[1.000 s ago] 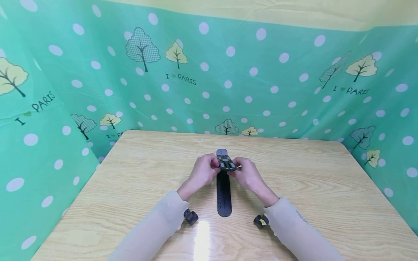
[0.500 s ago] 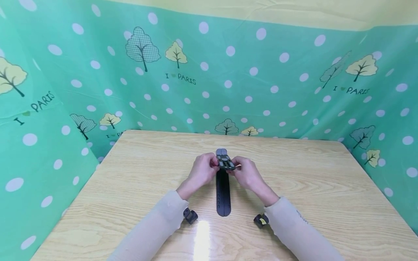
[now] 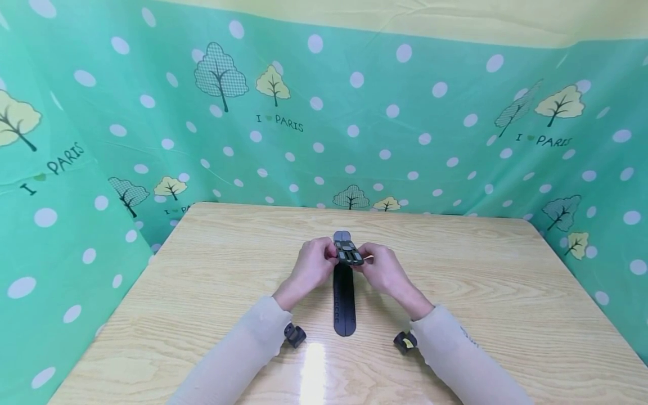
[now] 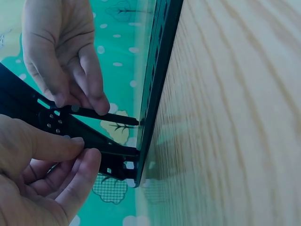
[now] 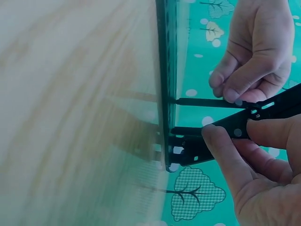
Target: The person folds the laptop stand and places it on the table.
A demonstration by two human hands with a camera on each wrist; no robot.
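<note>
A black folding stand, likely a laptop stand, has its long slotted base (image 3: 345,306) lying on the table, pointing toward me. Its raised arm (image 3: 349,253), with grey pads on top, slants up from the base. On the left, my left hand (image 3: 315,263) pinches the arm's side between thumb and fingers. My right hand (image 3: 383,270) pinches the opposite side. Below the arm, a thin strut (image 4: 103,116) reaches the base in the left wrist view. The right wrist view also shows the strut (image 5: 207,102) with its tip at the base.
The light wooden table (image 3: 228,247) extends around the stand. Behind it hangs a green dotted curtain (image 3: 354,146) printed with trees. Small black wrist cameras (image 3: 295,335) stick out from both sleeves, close over the tabletop.
The stand's near base end has shifted slightly to the left in the head view. Both hands keep their hold on the raised arm, almost unmoved.
</note>
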